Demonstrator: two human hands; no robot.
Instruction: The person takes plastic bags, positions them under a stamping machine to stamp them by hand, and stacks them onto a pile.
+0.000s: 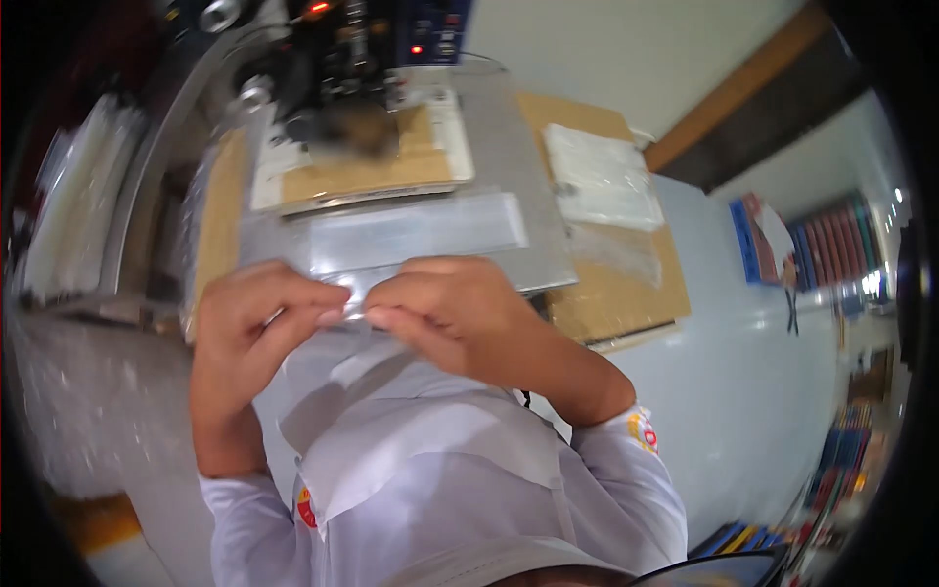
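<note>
1. Grey bench (497, 152) lies before us.
2. Nearest, our left hand (256, 323) and right hand (452, 311) almost meet, fingertips pinched closed on plastic (356, 301).
3. It looks clear, shiny and blurred, at the bench's near edge.
4. Beyond lie a clear sheet (421, 230), then cardboard (367, 180).

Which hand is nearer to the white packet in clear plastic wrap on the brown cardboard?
The right hand. The packet lies beyond it and to its right; the left hand is farther away, on the right hand's other side.
</note>
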